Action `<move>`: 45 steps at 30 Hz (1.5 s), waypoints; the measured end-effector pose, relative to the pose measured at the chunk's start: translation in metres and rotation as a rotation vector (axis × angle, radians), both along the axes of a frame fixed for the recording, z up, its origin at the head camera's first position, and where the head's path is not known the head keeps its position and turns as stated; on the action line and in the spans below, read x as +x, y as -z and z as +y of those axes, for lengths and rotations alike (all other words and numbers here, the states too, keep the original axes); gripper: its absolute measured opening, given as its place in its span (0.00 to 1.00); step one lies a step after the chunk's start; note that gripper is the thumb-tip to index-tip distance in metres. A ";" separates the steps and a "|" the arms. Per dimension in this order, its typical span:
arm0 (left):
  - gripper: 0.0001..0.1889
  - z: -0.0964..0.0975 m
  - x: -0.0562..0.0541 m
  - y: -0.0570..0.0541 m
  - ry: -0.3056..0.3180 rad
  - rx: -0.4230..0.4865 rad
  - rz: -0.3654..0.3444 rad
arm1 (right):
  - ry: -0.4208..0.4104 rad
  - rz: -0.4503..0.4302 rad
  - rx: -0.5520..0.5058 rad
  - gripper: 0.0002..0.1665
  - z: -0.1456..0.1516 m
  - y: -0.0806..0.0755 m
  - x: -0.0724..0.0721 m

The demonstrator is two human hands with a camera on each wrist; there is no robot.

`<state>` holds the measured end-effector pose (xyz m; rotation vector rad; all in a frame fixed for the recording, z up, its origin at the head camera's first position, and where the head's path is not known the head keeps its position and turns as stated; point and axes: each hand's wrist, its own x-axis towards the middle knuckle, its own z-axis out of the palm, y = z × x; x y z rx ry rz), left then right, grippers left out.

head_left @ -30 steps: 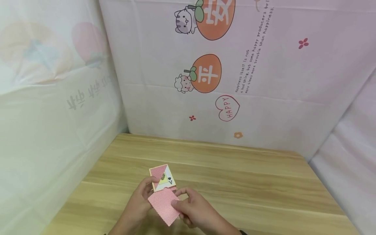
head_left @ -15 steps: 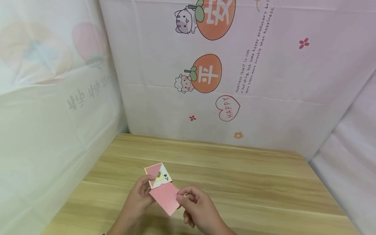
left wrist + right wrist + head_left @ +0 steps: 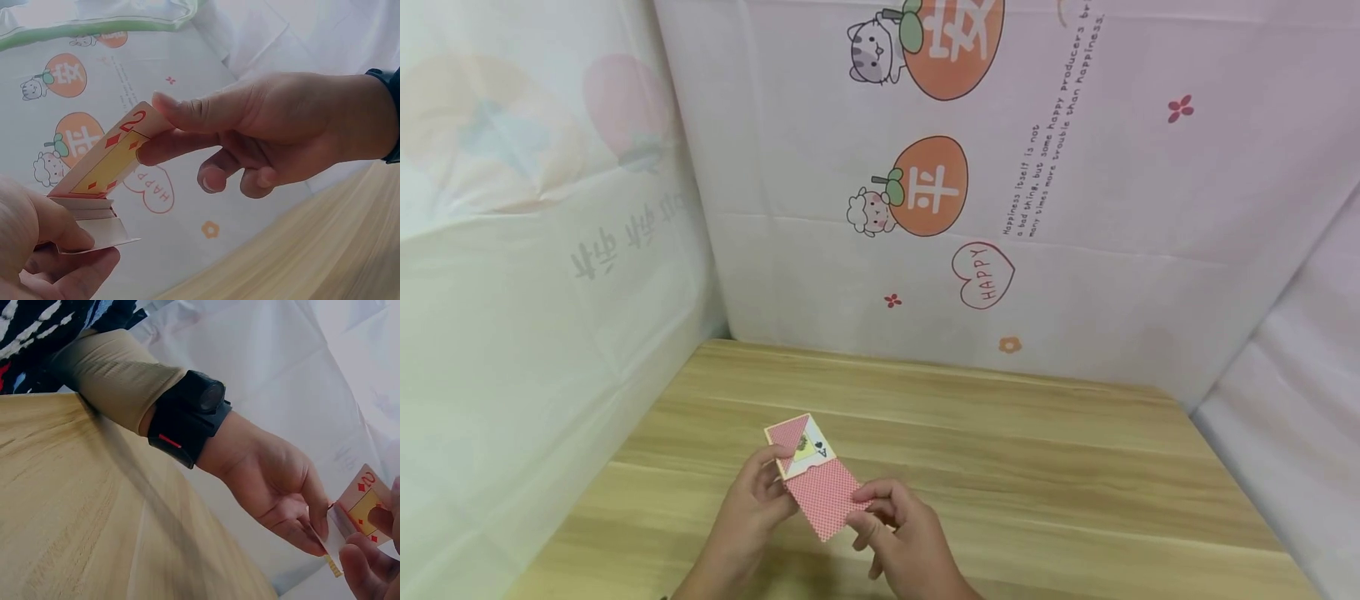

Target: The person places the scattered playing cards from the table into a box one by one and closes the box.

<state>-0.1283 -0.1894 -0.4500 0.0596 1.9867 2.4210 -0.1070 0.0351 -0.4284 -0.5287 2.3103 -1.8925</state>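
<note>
My left hand (image 3: 748, 512) grips a playing-card box (image 3: 800, 446), its front showing an ace of spades and a red checkered corner. A playing card with a red checkered back (image 3: 823, 500) stands at the box mouth, lined up with it. My right hand (image 3: 910, 525) pinches the card's outer corner between thumb and fingers. In the left wrist view the underside of the card (image 3: 112, 156) shows the two of diamonds, and a pale flap (image 3: 103, 232) sticks out from the box. Whether one card or a stack is held cannot be told. Fingers hide part of the box.
Both hands are above a wood-grain table (image 3: 1037, 475). A white printed cloth (image 3: 1112, 275) hangs behind it, with more cloth at the left and right sides. A black wrist camera band (image 3: 190, 419) sits on the left forearm.
The card has come up and left, turning into line with the box mouth. The box has shifted slightly left and up. My right thumb has moved to the card's lower edge.
</note>
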 end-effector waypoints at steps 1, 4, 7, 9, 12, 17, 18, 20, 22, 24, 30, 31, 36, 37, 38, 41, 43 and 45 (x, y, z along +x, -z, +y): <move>0.30 0.000 0.000 0.000 0.001 0.001 0.001 | 0.006 0.009 -0.003 0.18 0.000 0.001 0.000; 0.31 0.001 0.001 -0.001 0.010 0.004 -0.001 | 0.027 0.045 -0.015 0.16 -0.002 0.002 0.001; 0.32 0.004 0.003 -0.002 0.021 0.012 0.005 | 0.051 0.129 0.004 0.16 -0.006 0.004 0.000; 0.32 0.006 0.005 -0.001 0.047 0.015 0.011 | 0.083 0.211 0.044 0.18 -0.009 0.004 -0.003; 0.31 0.007 0.007 -0.001 0.124 0.016 0.029 | 0.151 0.287 0.127 0.23 -0.012 0.006 -0.014; 0.31 0.009 0.011 -0.002 0.213 -0.003 0.051 | 0.161 0.194 0.214 0.29 -0.013 0.007 -0.030; 0.31 0.010 0.011 -0.001 0.216 -0.010 0.052 | 0.134 0.150 0.222 0.28 -0.013 0.008 -0.031; 0.31 0.011 0.011 -0.001 0.217 -0.028 0.057 | 0.058 0.043 0.207 0.26 -0.011 0.007 -0.033; 0.31 0.011 0.010 0.000 0.228 -0.051 0.066 | -0.010 -0.071 0.158 0.26 -0.009 0.006 -0.035; 0.32 0.012 0.008 0.002 0.260 -0.088 0.079 | -0.050 -0.163 0.093 0.28 -0.008 0.004 -0.036; 0.34 0.013 0.007 0.005 0.439 -0.204 0.158 | -0.015 -0.278 -0.039 0.26 0.000 -0.004 -0.041; 0.33 0.012 0.008 0.005 0.464 -0.214 0.166 | -0.003 -0.270 -0.027 0.25 0.003 -0.006 -0.042; 0.25 0.010 0.010 -0.001 0.449 -0.266 0.156 | 0.085 -0.135 0.159 0.18 0.023 -0.012 -0.046; 0.23 0.010 0.010 -0.003 0.408 -0.281 0.145 | 0.090 -0.104 0.193 0.17 0.026 -0.013 -0.046; 0.23 0.010 0.011 -0.004 0.365 -0.295 0.135 | 0.092 -0.077 0.221 0.16 0.030 -0.014 -0.047; 0.24 0.012 0.011 -0.004 0.254 -0.326 0.103 | 0.055 -0.047 0.222 0.16 0.037 -0.015 -0.046; 0.27 0.016 0.010 -0.002 0.255 -0.320 0.096 | 0.020 -0.048 0.190 0.18 0.039 -0.017 -0.045; 0.29 0.022 0.008 0.000 0.321 -0.295 0.098 | -0.015 -0.062 0.136 0.19 0.041 -0.020 -0.042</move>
